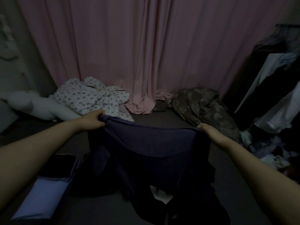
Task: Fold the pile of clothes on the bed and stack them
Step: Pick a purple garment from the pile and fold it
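Our left hand [93, 120] has its fingers curled tight over a bunched corner of the dark purple garment [152, 151], and our right hand [209, 129] pinches the opposite corner, fingers closed on the cloth edge. Between the two grips the upper hem sags in a shallow curve, and the rest of the garment hangs down in front of us toward the dark bed [154, 116], its lower part crumpled over darker cloth with a small white piece [159, 194] showing through. At our lower left lies a stack of folded clothes [47, 187], pale lavender under a black piece. Farther back on the bed we see a floral quilt [92, 96], a white plush toy [32, 103] just beside it, and a brown patterned bundle [203, 106] near the pink curtain [146, 54]. Hanging clothes [276, 78] crowd the right edge.
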